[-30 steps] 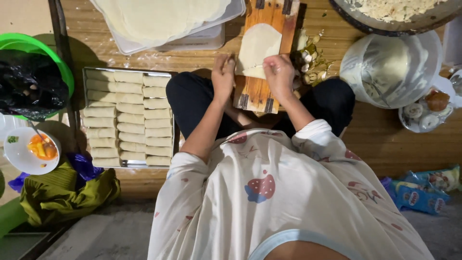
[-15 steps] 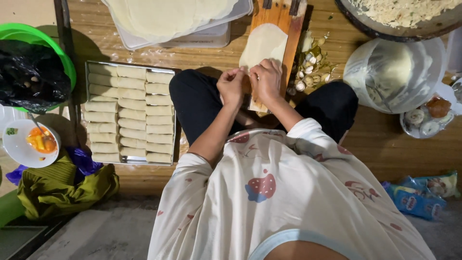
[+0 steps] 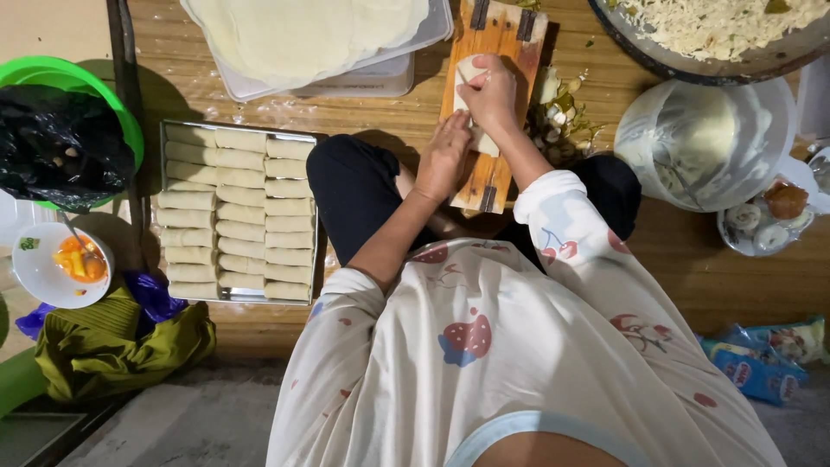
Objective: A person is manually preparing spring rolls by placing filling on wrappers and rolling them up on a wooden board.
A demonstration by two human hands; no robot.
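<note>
Rolling forward: both hands have moved up the wooden board [image 3: 493, 112] at upper centre since a second ago. The right hand [image 3: 491, 91] presses the pale wrapper [image 3: 471, 73], now mostly rolled, and the left hand [image 3: 443, 156] lies flat just behind; the tray of finished rolls [image 3: 233, 212] sits at left.

Cream loose top, red strawberry and cherry prints, elbow-length sleeves, light-blue neckline trim. Black trousers. Forearms bare, no jewellery visible.

home kitchen floor, food prep: wooden floor [image 3: 259, 95], tray [image 3: 166, 130] of rolls [image 3: 233, 212], wrapper stack [image 3: 303, 35], board [image 3: 493, 104], filling bowl [image 3: 692, 65], green bin [image 3: 52, 73], cloth [image 3: 112, 346].
</note>
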